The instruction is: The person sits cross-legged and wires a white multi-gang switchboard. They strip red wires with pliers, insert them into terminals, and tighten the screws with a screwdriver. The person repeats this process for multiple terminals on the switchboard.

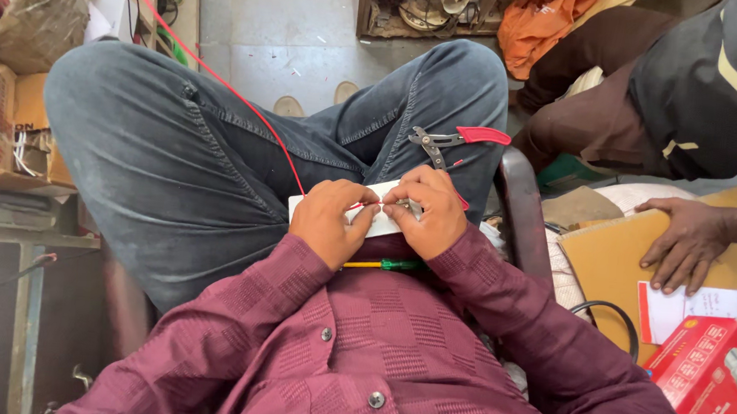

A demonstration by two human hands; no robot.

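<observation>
In the head view, the person is sitting cross-legged and both hands are meeting over a white strip (382, 225) lying across the lap, its long axis running left to right. The left hand (330, 222) is pinching a red wire (223, 83) at the strip's middle; the wire is running up and away to the left. The right hand (429, 212) is gripping the strip's right end, with pliers (449, 139) resting on the knee just beyond it, red handles pointing right. A screwdriver (382, 265) is lying beneath the hands against the shirt. Another person's hand (688, 239) is lying flat on cardboard (613, 256), well apart on the right.
</observation>
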